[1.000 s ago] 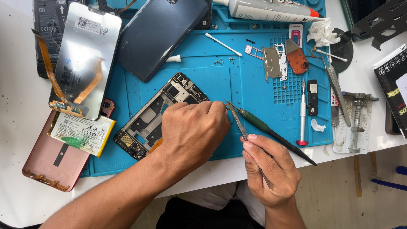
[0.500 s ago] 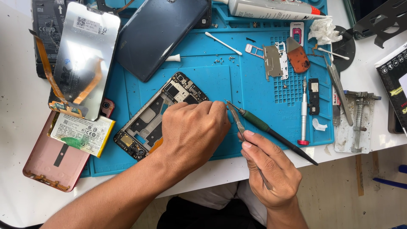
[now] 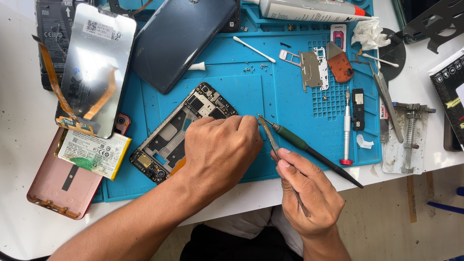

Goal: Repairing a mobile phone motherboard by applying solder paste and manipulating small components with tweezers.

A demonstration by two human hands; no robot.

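left hand (image 3: 220, 150) palm-down, fingers curled; right hand (image 3: 309, 191) in a pinch grip
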